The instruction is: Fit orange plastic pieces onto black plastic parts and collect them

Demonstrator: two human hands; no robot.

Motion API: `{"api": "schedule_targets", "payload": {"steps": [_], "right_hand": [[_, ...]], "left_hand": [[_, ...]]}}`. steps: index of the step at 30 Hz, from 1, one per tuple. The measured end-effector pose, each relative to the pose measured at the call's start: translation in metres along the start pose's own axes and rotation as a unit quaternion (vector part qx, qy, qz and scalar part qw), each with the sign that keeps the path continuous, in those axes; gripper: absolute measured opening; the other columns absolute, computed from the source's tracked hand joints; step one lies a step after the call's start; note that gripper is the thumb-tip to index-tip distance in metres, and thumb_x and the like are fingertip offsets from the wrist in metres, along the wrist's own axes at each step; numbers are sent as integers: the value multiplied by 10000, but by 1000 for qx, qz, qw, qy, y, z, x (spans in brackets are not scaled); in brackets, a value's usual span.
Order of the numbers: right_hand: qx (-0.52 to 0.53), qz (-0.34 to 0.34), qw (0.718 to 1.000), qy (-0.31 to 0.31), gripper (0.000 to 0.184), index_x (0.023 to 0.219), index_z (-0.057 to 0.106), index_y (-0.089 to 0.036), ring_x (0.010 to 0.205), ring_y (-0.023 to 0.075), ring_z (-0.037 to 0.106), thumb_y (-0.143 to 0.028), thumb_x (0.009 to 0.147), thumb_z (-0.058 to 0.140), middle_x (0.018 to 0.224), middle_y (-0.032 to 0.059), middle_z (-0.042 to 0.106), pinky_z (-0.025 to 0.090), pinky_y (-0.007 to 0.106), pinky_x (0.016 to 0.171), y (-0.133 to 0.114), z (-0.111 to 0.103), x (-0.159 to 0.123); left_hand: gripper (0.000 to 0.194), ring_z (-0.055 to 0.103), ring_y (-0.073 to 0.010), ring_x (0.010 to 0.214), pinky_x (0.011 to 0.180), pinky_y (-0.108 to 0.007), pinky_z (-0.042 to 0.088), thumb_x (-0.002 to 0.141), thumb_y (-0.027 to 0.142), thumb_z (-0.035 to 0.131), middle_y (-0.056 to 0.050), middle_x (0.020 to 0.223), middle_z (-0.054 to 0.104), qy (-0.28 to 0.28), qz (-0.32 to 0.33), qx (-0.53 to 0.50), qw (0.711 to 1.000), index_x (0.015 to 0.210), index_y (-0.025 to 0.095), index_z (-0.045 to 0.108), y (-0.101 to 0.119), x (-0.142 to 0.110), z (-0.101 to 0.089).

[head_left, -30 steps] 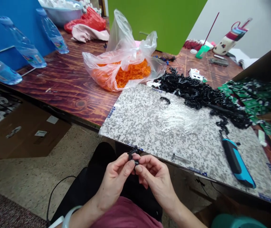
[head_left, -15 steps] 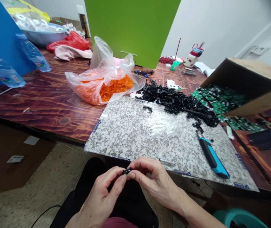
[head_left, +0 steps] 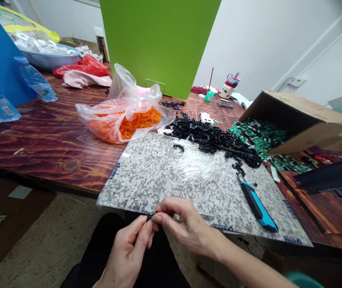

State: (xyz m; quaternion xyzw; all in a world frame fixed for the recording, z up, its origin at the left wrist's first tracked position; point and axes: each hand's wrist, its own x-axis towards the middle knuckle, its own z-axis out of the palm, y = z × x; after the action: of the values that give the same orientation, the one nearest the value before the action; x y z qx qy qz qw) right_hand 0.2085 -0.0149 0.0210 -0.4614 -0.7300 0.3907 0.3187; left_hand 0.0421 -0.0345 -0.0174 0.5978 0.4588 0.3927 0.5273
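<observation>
The left hand [head_left: 125,250] and right hand [head_left: 189,226] are both pinching a small black plastic piece [head_left: 150,217] between their fingertips, just over the near edge of the speckled board [head_left: 147,176] (the heap of black parts [head_left: 209,138] lies well apart from them).

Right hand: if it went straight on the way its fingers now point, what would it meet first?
The right hand would meet the small black plastic piece at its fingertips first, then probably the left hand just beyond, though depth is hard to judge here.
</observation>
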Motion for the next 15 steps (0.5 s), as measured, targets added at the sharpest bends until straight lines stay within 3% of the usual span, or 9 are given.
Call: {"api": "schedule_targets", "payload": {"steps": [3, 9, 15], "right_hand": [[-65, -4, 997, -43, 200, 844, 668, -167, 655, 90, 580, -328, 891, 559, 771, -2, 666, 428, 176, 578, 17, -23, 31], [-227, 1, 968, 110, 271, 877, 662, -114, 724, 134, 592, -305, 935, 479, 806, 54, 668, 456, 245, 685, 57, -69, 125], [-300, 4, 946, 123, 189, 981, 636, -140, 977, 183, 587, -284, 924, 528, 1024, 67, 641, 451, 371, 897, 71, -61, 222]], "left_hand": [[286, 462, -122, 578, 539, -197, 426, 910, 392, 491, 11, 643, 516, -10, -80, -42, 996, 760, 178, 607, -5, 8, -5], [377, 454, -118, 614, 569, -204, 431, 864, 517, 531, 4, 684, 518, 11, -134, -151, 979, 761, 165, 616, -4, 9, -10], [460, 417, -114, 566, 525, -212, 407, 761, 610, 605, 15, 619, 481, 53, -158, -199, 966, 710, 153, 603, 0, 8, -11]]}}
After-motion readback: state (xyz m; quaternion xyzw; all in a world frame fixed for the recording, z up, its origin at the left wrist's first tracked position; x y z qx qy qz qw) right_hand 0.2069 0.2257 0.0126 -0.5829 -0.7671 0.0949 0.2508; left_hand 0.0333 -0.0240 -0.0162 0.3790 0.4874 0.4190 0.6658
